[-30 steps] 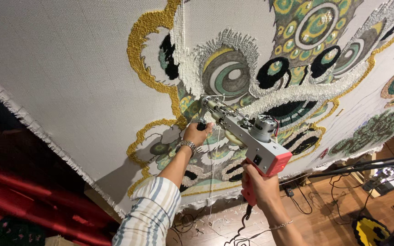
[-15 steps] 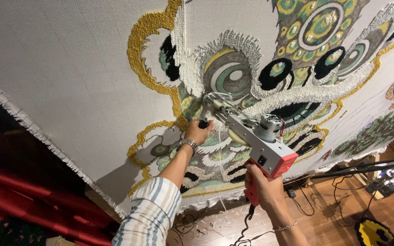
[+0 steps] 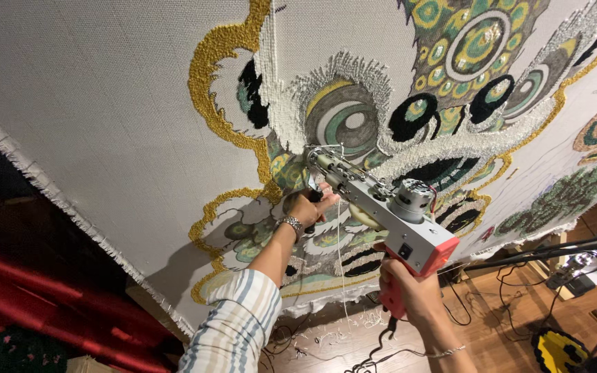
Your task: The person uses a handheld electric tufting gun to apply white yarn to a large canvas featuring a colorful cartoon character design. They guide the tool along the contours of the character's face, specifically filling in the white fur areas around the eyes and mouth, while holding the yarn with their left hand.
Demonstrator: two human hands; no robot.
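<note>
A grey and red tufting gun [image 3: 381,207] points its needle tip at the stretched white cloth [image 3: 105,103], which bears a partly tufted pattern of gold, green, black and white yarn [image 3: 354,117]. My right hand [image 3: 409,293] grips the gun's red rear handle from below. My left hand [image 3: 309,207], with a metal watch on the wrist and a striped sleeve, holds the gun's front handle close to the cloth. A thin white yarn strand hangs down from the gun.
The cloth's frayed edge [image 3: 57,200] runs along the left, with a red beam [image 3: 50,290] beneath it. Yarn scraps and black cables lie on the wooden floor [image 3: 506,311]. A dark metal bar [image 3: 554,249] and a lamp-like device stand at right.
The gun and both hands have shifted slightly down and to the right along the cloth; both hands keep their hold.
</note>
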